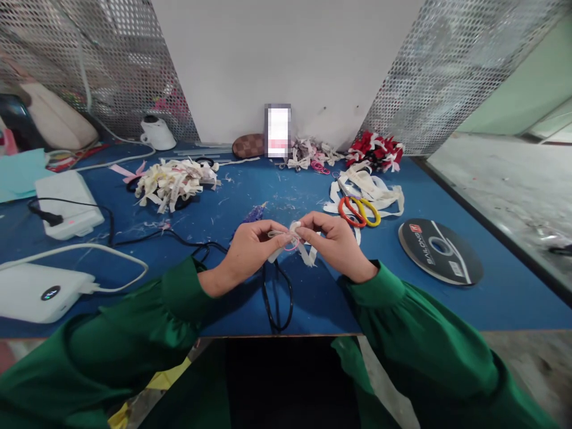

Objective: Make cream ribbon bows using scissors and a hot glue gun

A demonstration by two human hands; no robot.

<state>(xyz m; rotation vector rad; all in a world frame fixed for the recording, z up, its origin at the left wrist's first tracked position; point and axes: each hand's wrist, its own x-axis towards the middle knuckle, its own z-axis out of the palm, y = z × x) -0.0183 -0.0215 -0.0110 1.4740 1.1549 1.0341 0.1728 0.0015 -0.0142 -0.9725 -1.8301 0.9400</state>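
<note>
Both my hands meet over the middle of the blue table, fingers pinched together. My left hand (252, 247) grips a white ribbon bow (295, 229) from the left, with a thin pink elastic band at its lower side. From the right, my right hand (333, 241) pinches the same bow's ribbon between thumb and forefinger. Loose ribbon ends (308, 256) hang below the fingertips. Part of the bow is hidden by my fingers. Beyond my left hand lies a purple tuft (254, 213). A black cable loop (277, 325) lies just below my hands.
Orange-and-yellow scissors (360, 212) rest on white ribbon (357, 179) at right, beside a black ribbon spool (440, 251). Piles of cream bows (172, 182) and red bows (375, 152) lie farther back. A phone (277, 131) stands against the wall. A white power bank (44, 292) sits left.
</note>
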